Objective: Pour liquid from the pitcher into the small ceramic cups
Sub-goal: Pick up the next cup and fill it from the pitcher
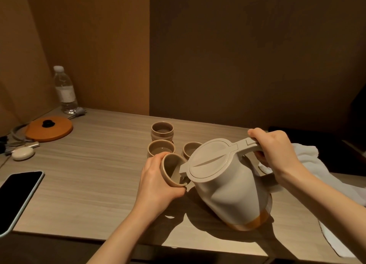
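Observation:
A beige pitcher (227,188) with a flat lid and an orange base is tilted to the left over the wooden table (89,184). My right hand (275,151) grips its handle from above. My left hand (158,182) holds a small beige ceramic cup (171,169), tipped toward the pitcher's spout, which touches the cup's rim. Behind it stand three more cups: one (160,148) just beyond my left hand, one (190,149) partly hidden by the pitcher's lid, and a stacked one (162,130) farther back.
A black phone (17,196) lies at the table's left front edge. At far left are an orange lid (49,128), a white oval case (23,153), cables and a water bottle (65,89). A white cloth (309,157) lies at right behind the pitcher. Wooden walls close the back.

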`<state>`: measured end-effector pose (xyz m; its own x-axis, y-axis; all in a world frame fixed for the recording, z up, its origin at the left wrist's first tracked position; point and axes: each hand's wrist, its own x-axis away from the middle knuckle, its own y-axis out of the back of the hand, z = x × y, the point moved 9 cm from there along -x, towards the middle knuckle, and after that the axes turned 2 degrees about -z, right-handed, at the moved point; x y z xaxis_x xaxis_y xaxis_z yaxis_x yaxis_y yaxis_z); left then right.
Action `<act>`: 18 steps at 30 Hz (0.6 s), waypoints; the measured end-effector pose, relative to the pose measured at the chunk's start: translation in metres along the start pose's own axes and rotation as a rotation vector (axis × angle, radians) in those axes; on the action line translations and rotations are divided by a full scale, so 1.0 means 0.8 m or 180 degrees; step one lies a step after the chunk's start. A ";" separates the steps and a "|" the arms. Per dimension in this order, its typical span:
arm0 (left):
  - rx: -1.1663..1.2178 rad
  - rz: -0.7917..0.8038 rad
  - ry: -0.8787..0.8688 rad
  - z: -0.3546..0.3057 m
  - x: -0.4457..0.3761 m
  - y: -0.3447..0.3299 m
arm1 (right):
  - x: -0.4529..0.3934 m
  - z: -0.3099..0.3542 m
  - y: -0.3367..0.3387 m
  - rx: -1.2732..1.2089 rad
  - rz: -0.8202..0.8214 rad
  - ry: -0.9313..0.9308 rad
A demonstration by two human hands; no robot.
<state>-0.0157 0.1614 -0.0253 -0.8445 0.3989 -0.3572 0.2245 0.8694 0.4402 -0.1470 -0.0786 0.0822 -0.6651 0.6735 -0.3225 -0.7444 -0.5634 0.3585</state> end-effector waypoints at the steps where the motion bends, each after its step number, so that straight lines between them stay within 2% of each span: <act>1: -0.0006 0.0004 0.0002 0.000 0.000 0.000 | 0.000 0.000 -0.001 0.0001 0.0004 0.0004; 18: -0.0012 0.0006 0.0001 0.001 0.002 0.000 | -0.003 0.005 -0.005 0.0084 -0.0010 0.0082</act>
<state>-0.0165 0.1626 -0.0264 -0.8443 0.4005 -0.3561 0.2243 0.8676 0.4439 -0.1421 -0.0758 0.0847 -0.6642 0.6627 -0.3459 -0.7449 -0.5482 0.3802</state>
